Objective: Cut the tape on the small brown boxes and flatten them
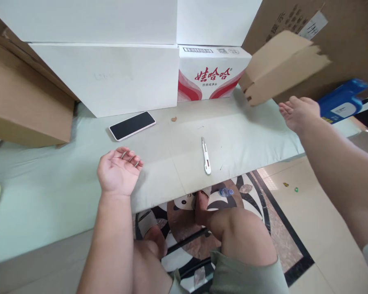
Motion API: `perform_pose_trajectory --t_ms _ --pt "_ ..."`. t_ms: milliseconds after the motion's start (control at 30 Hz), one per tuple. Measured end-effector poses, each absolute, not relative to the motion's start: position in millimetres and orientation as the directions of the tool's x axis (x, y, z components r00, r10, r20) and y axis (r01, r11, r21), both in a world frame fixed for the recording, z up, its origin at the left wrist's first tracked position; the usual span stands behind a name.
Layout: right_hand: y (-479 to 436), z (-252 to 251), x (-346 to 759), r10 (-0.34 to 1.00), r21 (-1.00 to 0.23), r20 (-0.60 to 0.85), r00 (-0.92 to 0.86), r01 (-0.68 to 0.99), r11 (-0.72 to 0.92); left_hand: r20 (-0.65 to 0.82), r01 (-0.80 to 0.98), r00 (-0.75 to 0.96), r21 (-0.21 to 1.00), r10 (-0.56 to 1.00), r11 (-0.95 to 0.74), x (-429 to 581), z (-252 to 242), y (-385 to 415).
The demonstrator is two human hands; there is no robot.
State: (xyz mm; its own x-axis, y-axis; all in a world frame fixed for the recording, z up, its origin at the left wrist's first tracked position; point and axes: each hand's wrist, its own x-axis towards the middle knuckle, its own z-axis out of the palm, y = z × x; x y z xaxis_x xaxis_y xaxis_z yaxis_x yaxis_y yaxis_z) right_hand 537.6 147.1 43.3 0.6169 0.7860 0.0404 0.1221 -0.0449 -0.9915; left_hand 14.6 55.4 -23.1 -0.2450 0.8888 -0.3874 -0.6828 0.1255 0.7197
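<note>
On the tabletop (64, 196), toward the right end: a brown cardboard piece (279, 69) with a notched edge, tilted beside the red-and-white purified-water carton (213, 61); it is slightly blurred, and what bears its weight cannot be told.
Right hand (300, 113): slack and part-curled, grasping nothing — its fingertips are just beside the cardboard piece, though contact is hard to judge.
Left hand (119, 171): palm up, fingers relaxed, nothing in it; the smartphone (132, 126) is nearest.
Cardboard handling: best steadied by its broad flat sides rather than the notched edge, with light pressure, since thin board probably bends easily.
Utility knife (205, 157): loose between the two hands, blade end toward the cartons — worth keeping the forearms clear of it in any reach across.
In the way at right: a blue bottle (340, 102), tilted behind the right hand, and a large brown carton (349, 49) leave little room.
Back and left: stacked white boxes (110, 77), a smaller brown carton (27, 90), and a tiny brown scrap (173, 119) near the smartphone.
Floor: a clear plastic bottle (226, 192) near one foot (202, 204).
</note>
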Motion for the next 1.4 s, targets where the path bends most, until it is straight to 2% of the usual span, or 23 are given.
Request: perform_pose_trajectory --t_ms 100,233,367,533,667,800,900,1000,1100,1267,1333,1400 --pt "169 29 516 0.762 -0.988 -0.056 0.645 0.073 -0.135 -0.396 -0.696 -0.25 0.708 0.884 0.12 13 -21 58" --pt "143 0 473 0.792 -0.954 -0.186 0.582 0.085 -0.287 -0.392 -0.717 -0.245 0.689 0.887 0.106 9 -21 59" --pt "117 -3 439 0.847 -0.935 -0.177 0.501 0.183 -0.304 -0.373 -0.735 -0.233 0.672 0.898 0.089 6 -19 53" --pt "114 22 385 0.931 -0.898 -0.138 0.338 0.354 -0.261 -0.348 -0.792 -0.241 0.61 0.906 0.023 -7 -11 37" --pt "125 33 307 0.995 -0.835 -0.066 0.076 0.542 -0.097 -0.32 -0.842 -0.244 0.538 0.916 -0.036 -26 -6 25" --pt "137 34 199 0.945 -0.688 0.079 -0.318 0.669 0.282 -0.327 -0.862 -0.273 0.501 0.905 -0.079 -48 -4 17" --pt "139 39 106 0.775 -0.549 0.196 -0.6 0.588 0.594 -0.335 -0.871 -0.287 0.482 0.897 -0.099 -61 -5 15" --pt "135 55 17 0.61 -0.476 0.28 -0.741 0.444 0.759 -0.356 -0.872 -0.309 0.477 0.882 -0.113 -69 -4 15" --pt "130 80 -51 0.56 -0.332 0.279 -0.78 0.469 0.818 -0.386 -0.879 -0.303 0.467 0.872 -0.099 -72 -3 15" --pt "132 110 -92 0.641 -0.011 0.131 -0.756 0.645 0.764 -0.388 -0.878 -0.271 0.475 0.881 -0.06 -71 -6 16" --pt "134 113 -87 0.65 0.026 0.13 -0.749 0.658 0.753 -0.37 -0.862 -0.291 0.502 0.882 -0.073 -71 -8 17" --pt "133 112 -70 0.645 -0.005 0.175 -0.743 0.655 0.756 -0.359 -0.811 -0.425 0.559 0.831 -0.173 -72 -12 17"
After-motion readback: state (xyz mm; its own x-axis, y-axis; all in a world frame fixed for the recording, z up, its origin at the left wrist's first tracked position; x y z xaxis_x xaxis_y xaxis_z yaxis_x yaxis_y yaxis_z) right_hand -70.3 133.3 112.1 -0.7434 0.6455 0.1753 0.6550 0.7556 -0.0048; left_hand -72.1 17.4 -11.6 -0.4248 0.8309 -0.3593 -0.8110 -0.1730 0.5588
